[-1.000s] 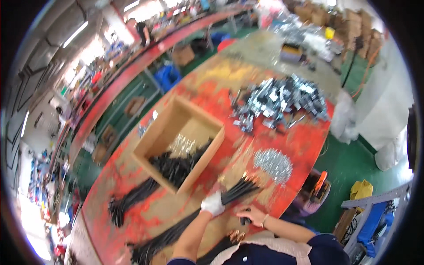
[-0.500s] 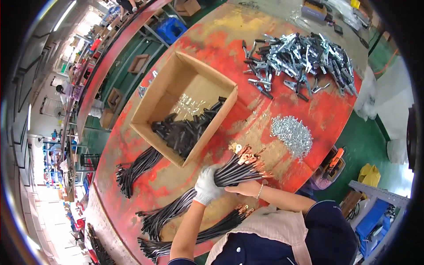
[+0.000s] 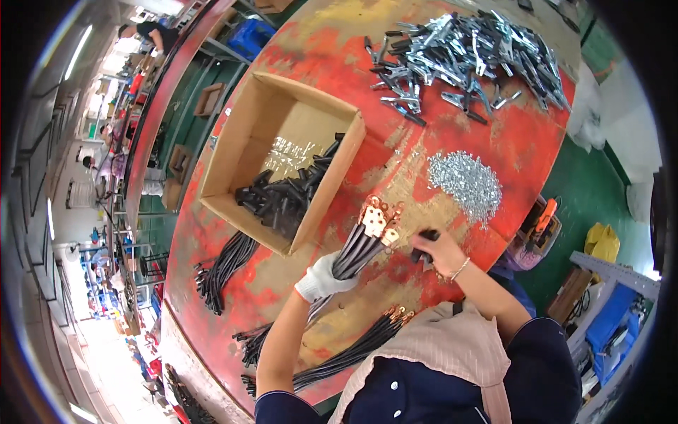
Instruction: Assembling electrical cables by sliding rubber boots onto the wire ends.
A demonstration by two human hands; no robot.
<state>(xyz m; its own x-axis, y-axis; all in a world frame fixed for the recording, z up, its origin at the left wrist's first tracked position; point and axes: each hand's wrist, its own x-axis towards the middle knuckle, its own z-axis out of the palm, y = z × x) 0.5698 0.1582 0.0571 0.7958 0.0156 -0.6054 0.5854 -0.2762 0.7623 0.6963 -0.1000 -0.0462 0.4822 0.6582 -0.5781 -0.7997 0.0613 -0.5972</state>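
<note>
My left hand (image 3: 328, 278), in a white glove, is closed round a bundle of black cables (image 3: 357, 249). Copper ring lugs (image 3: 376, 220) crowd the bundle's upper end. Just right of the lugs, my bare right hand (image 3: 441, 254) is closed on a small black object (image 3: 426, 239); dark parts show at its fingers, but the kind is unclear. A second bundle of black cables with copper ends (image 3: 367, 344) lies on the table nearer my body. More black cables (image 3: 227, 272) lie below the box.
An open cardboard box (image 3: 236, 159) holding black sleeves (image 3: 286, 201) stands left of centre. Metal spring clamps (image 3: 473, 60) are heaped at the far right of the red, worn table (image 3: 279, 286). Small silvery parts (image 3: 466, 185) form a pile nearer. Another person (image 3: 157, 35) is at far left.
My right hand has left the cable bundle, moved right and now holds a black object. The bundle in my left hand has turned more upright, its lugs shifting up and left.
</note>
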